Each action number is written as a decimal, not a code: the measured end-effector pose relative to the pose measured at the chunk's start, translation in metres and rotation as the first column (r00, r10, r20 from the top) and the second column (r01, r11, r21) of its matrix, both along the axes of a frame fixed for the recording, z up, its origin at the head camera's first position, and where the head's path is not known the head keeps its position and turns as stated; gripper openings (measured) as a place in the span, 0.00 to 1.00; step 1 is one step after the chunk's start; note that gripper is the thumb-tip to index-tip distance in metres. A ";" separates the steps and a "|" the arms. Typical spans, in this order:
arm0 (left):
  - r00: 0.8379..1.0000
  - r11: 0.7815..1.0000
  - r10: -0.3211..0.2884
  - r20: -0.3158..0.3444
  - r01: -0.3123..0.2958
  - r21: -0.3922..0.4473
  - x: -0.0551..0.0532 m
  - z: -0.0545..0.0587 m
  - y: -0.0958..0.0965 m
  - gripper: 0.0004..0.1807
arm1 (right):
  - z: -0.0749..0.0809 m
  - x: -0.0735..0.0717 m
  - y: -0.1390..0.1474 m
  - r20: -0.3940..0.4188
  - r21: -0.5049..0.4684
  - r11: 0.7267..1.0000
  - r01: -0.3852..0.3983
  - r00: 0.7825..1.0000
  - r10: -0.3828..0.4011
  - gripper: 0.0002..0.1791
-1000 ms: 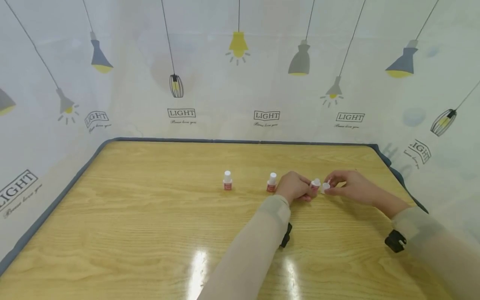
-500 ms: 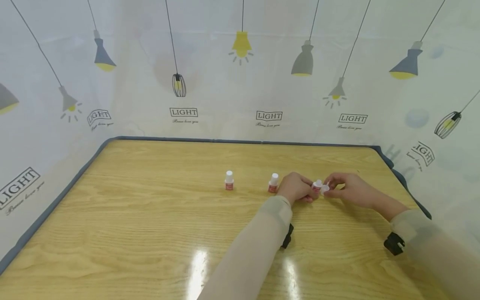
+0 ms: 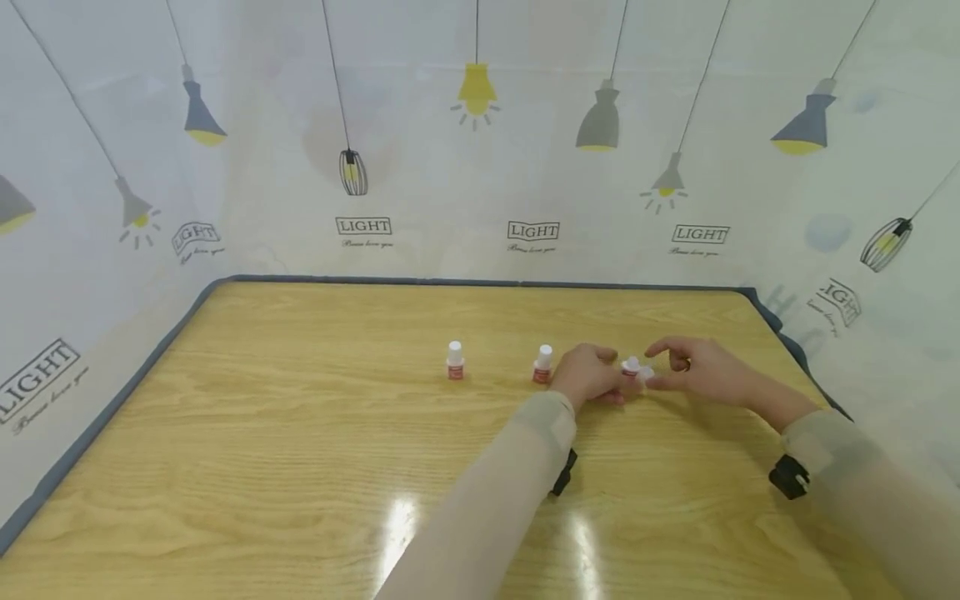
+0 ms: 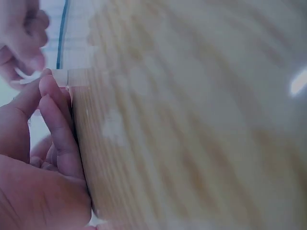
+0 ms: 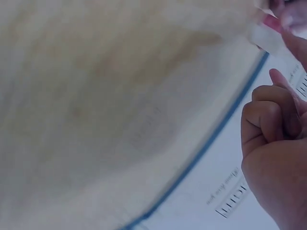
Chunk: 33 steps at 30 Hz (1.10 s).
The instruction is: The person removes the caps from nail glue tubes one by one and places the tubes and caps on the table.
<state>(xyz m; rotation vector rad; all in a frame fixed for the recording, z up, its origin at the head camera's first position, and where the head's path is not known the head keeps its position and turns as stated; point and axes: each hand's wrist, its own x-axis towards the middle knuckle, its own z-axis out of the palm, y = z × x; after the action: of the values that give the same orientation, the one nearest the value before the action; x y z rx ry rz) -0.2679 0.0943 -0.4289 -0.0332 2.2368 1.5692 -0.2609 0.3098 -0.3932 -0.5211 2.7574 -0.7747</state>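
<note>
My left hand (image 3: pixel 588 375) holds a small white bottle (image 3: pixel 631 367) with a red label near the table's right side, its white top showing above the fingers. Beside that bottle is a small translucent white piece (image 3: pixel 646 377), cup-like or cap-like. The right hand (image 3: pixel 701 371) is just right of it, thumb at the piece, index finger raised apart and the other fingers curled. In the right wrist view the bottle's red part (image 5: pixel 272 22) shows between fingers, the pale piece (image 5: pixel 266 38) below it. The left wrist view shows the left fingers (image 4: pixel 60 129) low along the table, largely hiding the bottle.
Two similar capped bottles stand upright left of the hands, a nearer one (image 3: pixel 542 365) and a farther one (image 3: pixel 455 361). The wooden table (image 3: pixel 300 433) has a dark blue edge (image 3: pixel 420 282), with a lamp-printed curtain (image 3: pixel 435 183) behind it.
My right index finger has lifted away from the thumb, loosening the pinch on the translucent piece, which sits slightly closer to the bottle. The left hand keeps holding the bottle, and the standing bottles stay put.
</note>
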 end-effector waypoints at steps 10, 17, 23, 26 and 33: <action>0.972 0.966 -0.231 -0.043 0.224 -0.130 0.020 0.025 -0.015 0.59 | 0.051 -0.001 -0.004 -0.070 0.061 0.998 -0.031 0.997 0.036 0.30; 0.920 0.901 -0.370 -0.126 0.323 -0.289 0.043 0.063 -0.025 0.55 | 0.071 0.002 -0.014 -0.083 0.075 0.996 -0.037 0.996 0.043 0.31; 0.896 0.914 -0.360 -0.262 0.282 -0.291 0.054 0.095 -0.049 0.45 | 0.084 0.008 -0.029 -0.068 0.043 0.998 -0.051 0.996 0.054 0.33; 0.900 0.934 -0.308 -0.309 0.225 -0.276 0.054 0.102 -0.065 0.43 | 0.091 0.009 -0.039 -0.072 0.032 0.998 -0.054 0.996 0.056 0.33; 0.914 0.948 -0.227 -0.336 0.128 -0.292 0.049 0.102 -0.104 0.43 | 0.098 0.010 -0.071 -0.065 0.004 0.997 -0.083 0.994 0.084 0.30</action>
<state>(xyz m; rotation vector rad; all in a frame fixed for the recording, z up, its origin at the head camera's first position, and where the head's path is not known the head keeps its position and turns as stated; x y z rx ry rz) -0.2191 -0.0100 -0.3267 0.4131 2.6361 1.2482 -0.2511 0.2391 -0.2952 -0.6681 2.7742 -0.7494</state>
